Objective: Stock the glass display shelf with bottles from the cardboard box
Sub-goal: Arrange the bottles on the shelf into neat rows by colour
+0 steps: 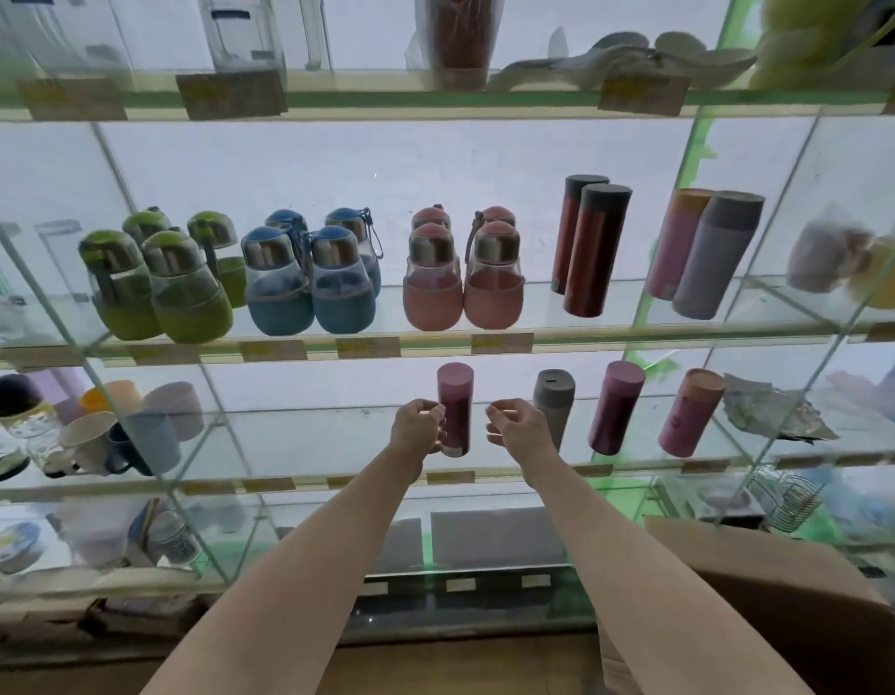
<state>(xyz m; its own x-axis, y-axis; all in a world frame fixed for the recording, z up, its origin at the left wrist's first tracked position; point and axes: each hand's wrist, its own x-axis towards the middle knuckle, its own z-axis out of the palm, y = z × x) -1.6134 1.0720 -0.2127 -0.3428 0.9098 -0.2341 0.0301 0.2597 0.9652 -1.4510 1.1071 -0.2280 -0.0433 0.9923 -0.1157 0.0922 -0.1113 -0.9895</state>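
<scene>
Box (766,609): cardboard, lower right, nearest the camera, flap open; its inside is dark and its contents cannot be told.

Left hand (419,427): reached over the lower shelf edge, fingers curled beside the left side of the maroon bottle (455,409); fingertips at or just touching it, a firm hold cannot be told.

Right hand (518,424): just right of the same bottle, apart from it, fingers loosely curled, thumb and forefinger near each other, holding nothing.

Maroon bottle: upright on the lower shelf (295,443), pink cap on top, between the two hands.

Same shelf, right of the hands: grey bottle (553,401), partly behind the right hand; second maroon bottle (615,408); pink bottle (690,412) with orange top. All stand well apart. At far left, mugs (134,433) in pale colours.

Middle shelf (535,313), farther back: four green bottles (159,278), four blue bottles (310,278), four pink bottles (463,273), each group in two rows; two red flasks (593,248) with dark caps; a pink flask (678,243) touching a grey flask (716,255).

Top shelf (435,100): clear glass jars (244,32), blurred.
</scene>
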